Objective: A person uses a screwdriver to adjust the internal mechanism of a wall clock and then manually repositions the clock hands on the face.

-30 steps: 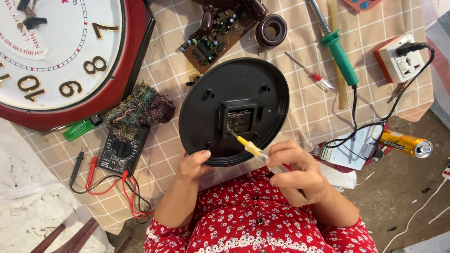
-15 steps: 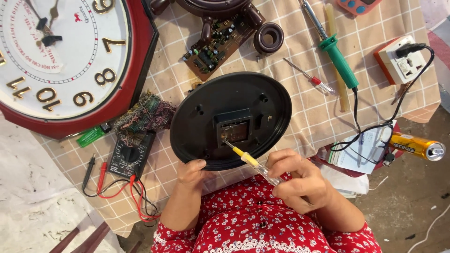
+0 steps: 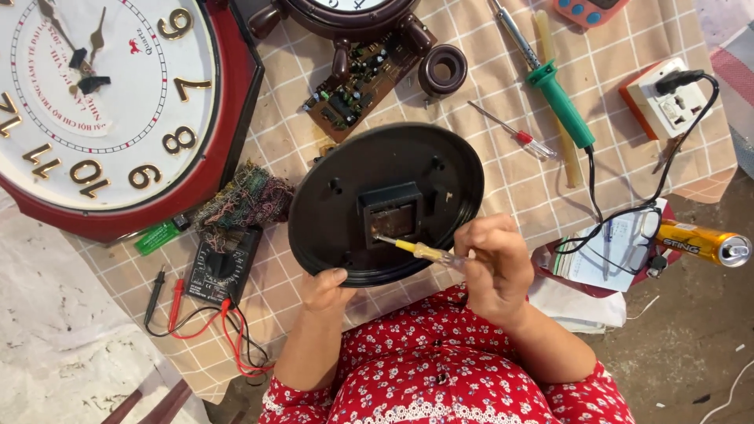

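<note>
Head view: right hand pinches yellow screwdriver; left hand steadies black clock back.

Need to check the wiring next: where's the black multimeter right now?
In the head view, the black multimeter lies left of the black clock back, just under the tangled wire bundle, beside the left hand.

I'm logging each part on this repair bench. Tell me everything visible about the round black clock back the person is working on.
The clock back is a round, dark, matte disc that looks like plastic, lying face-down on the checked cloth. A square movement housing sits at its centre, with small raised pegs around it. The left hand grips its near rim. The right hand holds a yellow-handled screwdriver whose tip touches the housing. A circuit board lies just beyond its far edge.
</note>
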